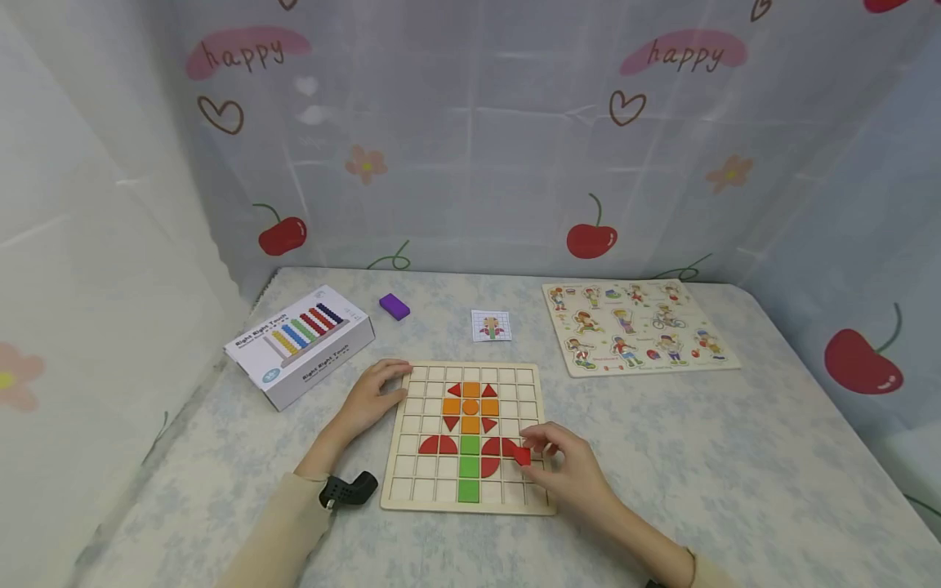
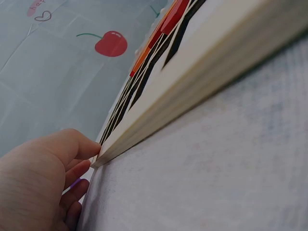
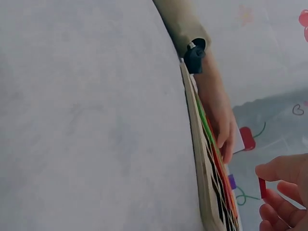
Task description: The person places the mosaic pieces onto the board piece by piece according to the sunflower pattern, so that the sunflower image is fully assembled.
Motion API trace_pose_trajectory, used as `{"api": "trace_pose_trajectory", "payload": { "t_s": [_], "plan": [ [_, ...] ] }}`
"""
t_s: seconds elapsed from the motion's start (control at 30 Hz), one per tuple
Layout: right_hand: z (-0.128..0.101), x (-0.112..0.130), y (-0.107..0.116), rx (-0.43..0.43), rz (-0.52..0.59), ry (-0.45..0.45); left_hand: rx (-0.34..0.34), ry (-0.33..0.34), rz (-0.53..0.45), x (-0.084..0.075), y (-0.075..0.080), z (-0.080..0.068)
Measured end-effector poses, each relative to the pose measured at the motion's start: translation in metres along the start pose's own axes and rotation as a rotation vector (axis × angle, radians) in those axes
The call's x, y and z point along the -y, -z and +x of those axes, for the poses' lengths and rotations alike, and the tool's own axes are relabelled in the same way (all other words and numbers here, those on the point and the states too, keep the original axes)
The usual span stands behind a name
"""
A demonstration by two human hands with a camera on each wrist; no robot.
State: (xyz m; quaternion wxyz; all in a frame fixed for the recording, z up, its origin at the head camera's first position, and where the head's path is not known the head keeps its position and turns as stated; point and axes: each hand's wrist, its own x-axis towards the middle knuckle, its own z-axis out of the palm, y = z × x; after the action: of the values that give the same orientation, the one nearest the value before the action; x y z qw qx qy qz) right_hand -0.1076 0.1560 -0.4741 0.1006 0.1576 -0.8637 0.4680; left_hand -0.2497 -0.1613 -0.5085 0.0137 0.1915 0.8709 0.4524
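A wooden grid board (image 1: 426, 492) lies flat on the table, with orange, red and green tiles set in a flower shape. My left hand (image 1: 371, 398) rests at the board's upper left corner, thumb and fingertips touching its edge. Between thumb and fingers, my right hand (image 1: 572, 467) pinches a small red tile (image 1: 522, 455) over the right side of the board. Edge-on in the right wrist view, the red tile (image 3: 262, 188) looks thin. Curved red tiles (image 1: 438, 445) lie to both sides of the green stem (image 1: 469, 467). Fingers partly cover the board's right edge.
Behind the board lies a small pattern card (image 1: 490, 326) showing a similar flower. A purple block (image 1: 394, 307) and a white box (image 1: 301, 347) are at the back left. At the back right is a picture puzzle board (image 1: 639, 328). A printed curtain (image 1: 456, 147) hangs behind.
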Motion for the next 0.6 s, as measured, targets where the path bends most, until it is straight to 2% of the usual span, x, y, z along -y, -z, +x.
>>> {"api": "trace_pose_trajectory", "payload": {
  "t_s": [0.3,0.47,0.6],
  "plan": [
    [0.025,0.021,-0.038,0.153,0.134,-0.001,0.003,0.003,-0.001,-0.001,0.003,0.002],
    [0.028,0.028,-0.062,0.221,0.118,0.009,0.002,0.008,-0.005,-0.001,0.003,0.0],
    [0.029,0.029,-0.073,0.236,0.085,-0.007,0.004,0.004,-0.016,-0.001,0.001,0.0]
  ]
}}
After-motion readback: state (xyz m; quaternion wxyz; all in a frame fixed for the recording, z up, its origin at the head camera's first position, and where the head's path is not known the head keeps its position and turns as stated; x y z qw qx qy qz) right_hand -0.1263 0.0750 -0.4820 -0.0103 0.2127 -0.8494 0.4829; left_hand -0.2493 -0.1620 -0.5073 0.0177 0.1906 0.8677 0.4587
